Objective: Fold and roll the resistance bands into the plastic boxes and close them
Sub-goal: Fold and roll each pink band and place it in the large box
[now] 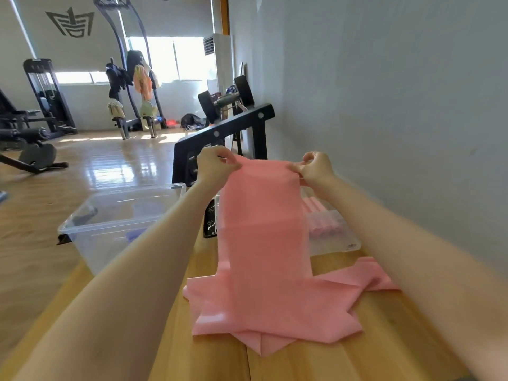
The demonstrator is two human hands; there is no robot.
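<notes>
A long pink resistance band [261,243] hangs from both my hands over a wooden bench [384,339]. My left hand [214,167] pinches its upper left corner and my right hand [316,167] pinches the upper right corner, holding that edge taut and raised. The band's lower part lies in loose folds on the bench. Behind the band on the right sits a clear plastic box [334,235] with several rolled pink bands [319,213] inside. A larger clear plastic box [110,224] stands at the left, beside the bench.
A black phone-like object [210,220] lies on the bench behind the band. A black metal frame [220,136] with dumbbells stands beyond my hands. A grey wall runs along the right. Gym machines stand far left on the wooden floor.
</notes>
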